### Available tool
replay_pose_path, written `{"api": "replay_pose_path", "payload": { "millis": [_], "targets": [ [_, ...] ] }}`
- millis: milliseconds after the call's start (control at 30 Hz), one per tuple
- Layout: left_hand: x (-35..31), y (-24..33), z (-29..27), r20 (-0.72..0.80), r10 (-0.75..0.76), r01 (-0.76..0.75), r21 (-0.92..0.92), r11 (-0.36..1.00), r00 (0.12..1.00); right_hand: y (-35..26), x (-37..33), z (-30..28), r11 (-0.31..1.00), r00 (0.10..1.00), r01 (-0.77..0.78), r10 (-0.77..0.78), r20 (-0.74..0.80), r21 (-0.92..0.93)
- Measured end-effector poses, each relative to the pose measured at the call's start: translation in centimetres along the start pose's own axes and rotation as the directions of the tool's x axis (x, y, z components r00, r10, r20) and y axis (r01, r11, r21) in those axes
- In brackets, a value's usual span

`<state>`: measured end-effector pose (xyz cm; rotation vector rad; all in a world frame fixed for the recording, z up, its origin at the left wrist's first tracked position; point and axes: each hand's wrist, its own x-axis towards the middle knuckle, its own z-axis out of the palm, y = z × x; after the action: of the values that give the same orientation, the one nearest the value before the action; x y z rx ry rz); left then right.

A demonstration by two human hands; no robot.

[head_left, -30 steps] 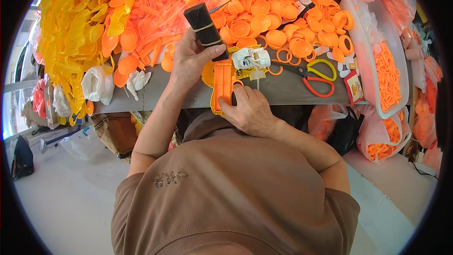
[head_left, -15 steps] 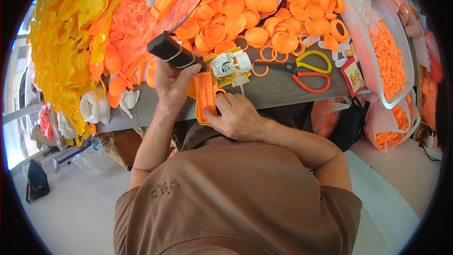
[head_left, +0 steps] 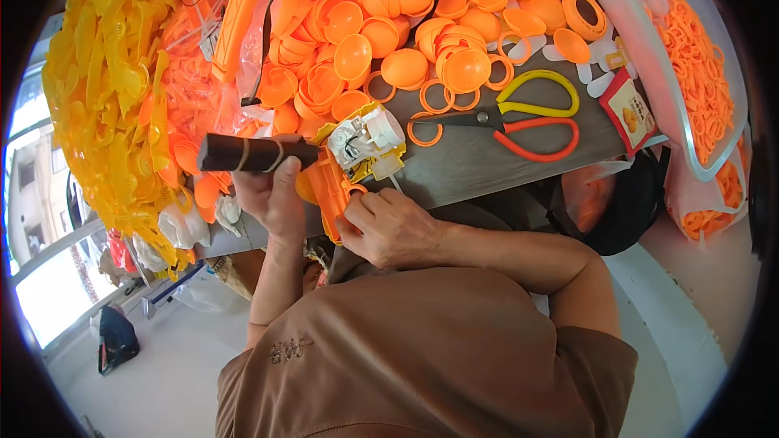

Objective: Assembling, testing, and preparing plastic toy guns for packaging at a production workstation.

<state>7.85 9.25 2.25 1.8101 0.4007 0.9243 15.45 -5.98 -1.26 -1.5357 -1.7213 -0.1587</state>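
A black bar (head_left: 227, 153) is being clasped by the left hand (head_left: 274, 209), an orange casing (head_left: 328, 188) by the right hand (head_left: 391, 227), at its ten o'clock (bar newly level).

Oblong block (head_left: 223, 152) black w/ tan bands; housing (head_left: 330, 188) orange & yellow; mech. unit (head_left: 375, 136) white; scissors (head_left: 483, 118) w/ 1 red, 1 yellow handle, dk blades; half-shells (head_left: 465, 70) orange; surface (head_left: 454, 170) grey; T-shirt (head_left: 438, 341) brown.
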Motion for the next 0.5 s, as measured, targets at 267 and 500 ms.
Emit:
{"api": "replay_pose_path", "payload": {
  "millis": [267, 500],
  "targets": [
    [-0.45, -0.46, 0.32, -0.033, 0.058, -0.056, 0.056, 0.997, 0.998, 0.25, 0.2, -0.15, 1.0, 0.999, -0.015, 0.016, -0.036, 0.026],
    [-0.28, -0.03, 0.79, -0.146, -0.027, 0.018, -0.066, 0.998, 0.989, 0.16, 0.05, 0.17, 0.999, 1.0, -0.013, 0.014, -0.008, 0.038]
  ]
}}
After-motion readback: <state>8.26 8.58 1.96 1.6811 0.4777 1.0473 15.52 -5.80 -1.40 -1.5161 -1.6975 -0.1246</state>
